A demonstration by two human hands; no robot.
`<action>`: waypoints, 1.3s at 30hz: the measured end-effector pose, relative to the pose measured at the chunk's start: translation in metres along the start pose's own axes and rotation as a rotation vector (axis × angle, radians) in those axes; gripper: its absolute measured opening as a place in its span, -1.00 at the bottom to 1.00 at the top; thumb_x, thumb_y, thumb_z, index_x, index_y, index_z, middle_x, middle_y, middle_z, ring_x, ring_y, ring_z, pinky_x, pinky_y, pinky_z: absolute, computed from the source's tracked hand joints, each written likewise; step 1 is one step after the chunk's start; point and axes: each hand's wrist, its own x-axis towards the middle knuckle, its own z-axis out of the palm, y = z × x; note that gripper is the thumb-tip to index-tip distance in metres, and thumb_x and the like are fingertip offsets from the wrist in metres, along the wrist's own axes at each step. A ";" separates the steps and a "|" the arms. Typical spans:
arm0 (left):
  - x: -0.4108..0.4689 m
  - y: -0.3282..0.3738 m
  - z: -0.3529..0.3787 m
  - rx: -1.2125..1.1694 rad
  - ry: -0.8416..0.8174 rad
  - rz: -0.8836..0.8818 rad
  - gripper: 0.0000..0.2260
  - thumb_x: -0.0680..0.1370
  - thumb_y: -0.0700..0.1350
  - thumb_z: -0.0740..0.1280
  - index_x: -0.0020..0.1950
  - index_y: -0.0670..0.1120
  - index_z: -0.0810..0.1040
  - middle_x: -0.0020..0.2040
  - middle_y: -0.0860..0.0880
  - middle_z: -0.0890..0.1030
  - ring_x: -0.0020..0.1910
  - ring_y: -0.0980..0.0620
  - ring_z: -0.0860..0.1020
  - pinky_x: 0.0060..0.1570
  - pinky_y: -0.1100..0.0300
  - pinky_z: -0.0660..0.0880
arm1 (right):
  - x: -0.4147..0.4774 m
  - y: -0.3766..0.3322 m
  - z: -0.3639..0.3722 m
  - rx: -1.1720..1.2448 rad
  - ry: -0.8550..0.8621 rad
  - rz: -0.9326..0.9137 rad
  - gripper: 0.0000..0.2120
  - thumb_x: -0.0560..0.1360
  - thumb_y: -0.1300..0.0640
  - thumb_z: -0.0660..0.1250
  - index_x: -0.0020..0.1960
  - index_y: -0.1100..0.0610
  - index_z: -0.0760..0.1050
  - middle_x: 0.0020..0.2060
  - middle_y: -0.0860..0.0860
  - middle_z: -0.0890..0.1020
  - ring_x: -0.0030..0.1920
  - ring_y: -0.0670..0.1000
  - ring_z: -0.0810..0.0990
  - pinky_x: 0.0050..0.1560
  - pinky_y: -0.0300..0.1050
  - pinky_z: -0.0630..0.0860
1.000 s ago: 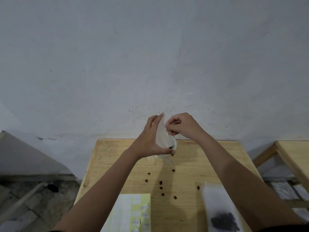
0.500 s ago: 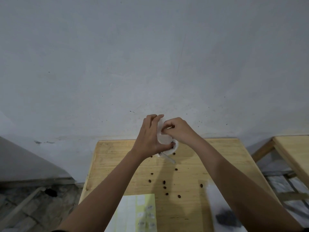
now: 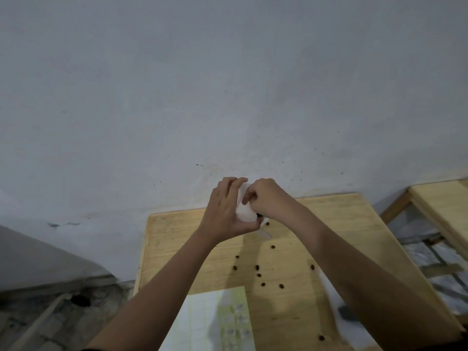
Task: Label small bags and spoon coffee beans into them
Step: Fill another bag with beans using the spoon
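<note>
Your left hand [image 3: 228, 209] has curled tighter round the small translucent white plastic bag [image 3: 244, 211] at frame centre, right hand [image 3: 266, 198] pinching its top, probably sealing it.

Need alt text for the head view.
The left hand grips a small white bag above a wooden table while the right hand pinches its upper edge. Loose coffee beans and a label sheet lie nearer.

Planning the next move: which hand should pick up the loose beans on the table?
Right, likely. The left hand wraps the bag, carrying it; the right hand only pinches its top, and beans lie right beneath it.
</note>
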 end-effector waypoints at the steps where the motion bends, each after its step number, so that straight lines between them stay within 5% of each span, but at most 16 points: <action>1: 0.001 -0.001 0.003 0.009 0.000 -0.004 -0.25 0.23 0.27 0.38 0.27 -0.13 0.32 0.13 -0.10 0.43 0.11 0.03 0.39 0.01 0.10 0.45 | 0.001 -0.001 0.000 -0.044 0.016 0.000 -0.69 0.49 0.34 0.16 -0.02 0.12 0.64 0.03 0.07 0.59 -0.28 -0.03 0.52 -0.26 -0.23 0.43; 4: 0.004 -0.001 0.010 0.015 -0.003 -0.024 -0.27 0.22 0.28 0.36 0.25 -0.08 0.30 0.12 -0.08 0.44 0.09 0.02 0.39 0.01 0.13 0.40 | 0.004 0.005 0.001 -0.092 0.038 0.001 -0.72 0.48 0.33 0.18 -0.02 0.11 0.63 0.05 0.10 0.56 -0.13 0.07 0.59 -0.15 -0.16 0.46; 7: 0.007 0.001 0.017 0.032 0.006 -0.014 -0.26 0.22 0.29 0.34 0.25 -0.08 0.29 0.13 0.00 0.37 0.08 0.03 0.37 0.03 0.19 0.30 | 0.004 0.016 -0.003 0.007 0.006 -0.028 -0.85 0.45 0.19 0.35 0.01 0.11 0.60 -0.10 0.00 0.53 -0.23 -0.03 0.55 -0.30 -0.30 0.39; 11: 0.010 0.000 0.024 -0.023 -0.021 -0.041 -0.22 0.24 0.33 0.38 0.31 -0.05 0.27 0.16 -0.01 0.41 0.14 0.04 0.39 0.12 0.18 0.30 | 0.009 0.028 -0.009 0.093 -0.026 -0.061 -0.62 0.31 0.03 0.51 0.08 0.12 0.57 -0.14 -0.07 0.48 -0.25 -0.19 0.44 -0.36 -0.41 0.26; 15: 0.011 -0.003 0.022 -0.141 -0.058 -0.116 -0.14 0.24 0.37 0.40 0.40 -0.02 0.23 0.21 0.08 0.32 0.19 0.10 0.33 0.21 0.14 0.32 | 0.019 0.031 -0.012 0.128 -0.082 -0.108 -0.65 0.34 0.02 0.49 0.10 0.07 0.57 -0.15 -0.09 0.52 -0.18 -0.15 0.47 -0.30 -0.41 0.29; 17: 0.013 -0.002 0.020 -0.174 -0.071 -0.159 -0.10 0.23 0.36 0.41 0.42 -0.02 0.21 0.19 0.14 0.26 0.19 0.11 0.31 0.21 0.13 0.33 | 0.025 0.032 -0.014 0.165 -0.182 -0.103 -0.92 0.44 0.06 0.39 -0.07 -0.03 0.61 -0.28 -0.15 0.50 -0.28 -0.17 0.45 -0.33 -0.34 0.29; 19: 0.015 -0.001 0.019 -0.157 -0.093 -0.185 -0.10 0.22 0.36 0.40 0.43 -0.01 0.19 0.17 0.16 0.25 0.19 0.13 0.30 0.20 0.14 0.29 | 0.031 0.030 -0.014 0.148 -0.252 -0.116 -0.75 0.48 0.12 0.31 -0.33 -0.11 0.53 -0.40 -0.16 0.48 -0.37 -0.14 0.43 -0.36 -0.29 0.29; 22: 0.013 -0.003 0.019 -0.116 -0.106 -0.211 -0.16 0.24 0.34 0.38 0.40 0.01 0.20 0.15 0.12 0.30 0.14 0.11 0.33 0.16 0.13 0.28 | 0.037 0.029 -0.013 0.128 -0.247 -0.110 -0.95 0.44 0.07 0.38 -0.12 0.00 0.62 -0.23 -0.09 0.59 -0.23 -0.09 0.53 -0.31 -0.32 0.40; 25: 0.009 -0.007 0.022 -0.045 -0.091 -0.188 -0.25 0.28 0.31 0.34 0.36 0.03 0.23 0.14 0.01 0.40 0.08 0.09 0.36 0.04 0.08 0.37 | 0.042 0.031 -0.011 0.072 -0.219 -0.108 -0.65 0.35 -0.01 0.46 0.08 0.11 0.58 -0.12 -0.04 0.59 -0.16 -0.08 0.56 -0.29 -0.35 0.42; 30: 0.007 -0.013 0.023 0.024 -0.087 -0.181 -0.32 0.30 0.28 0.33 0.33 0.04 0.25 0.08 0.00 0.47 0.01 0.04 0.41 -0.06 -0.01 0.44 | 0.046 0.032 -0.007 0.042 -0.226 -0.155 -0.61 0.34 0.00 0.47 0.11 0.13 0.56 -0.07 0.00 0.61 -0.15 -0.06 0.56 -0.30 -0.32 0.41; 34: -0.002 -0.019 0.020 0.015 -0.166 -0.284 -0.25 0.27 0.35 0.30 0.36 0.04 0.23 0.13 0.07 0.46 0.07 0.03 0.43 0.04 0.04 0.38 | 0.047 0.040 -0.005 0.155 -0.301 -0.191 -0.67 0.38 0.01 0.46 0.13 0.04 0.58 -0.01 -0.04 0.58 0.00 -0.07 0.55 -0.03 -0.22 0.47; 39: -0.016 -0.028 0.015 -0.102 -0.484 -0.550 -0.19 0.22 0.35 0.34 0.39 0.11 0.19 0.12 0.16 0.40 0.11 0.09 0.40 0.19 0.01 0.31 | 0.053 0.074 0.016 0.459 -0.200 -0.112 -0.87 0.47 0.11 0.38 0.00 0.10 0.62 -0.08 -0.03 0.66 -0.05 -0.10 0.60 0.01 -0.23 0.52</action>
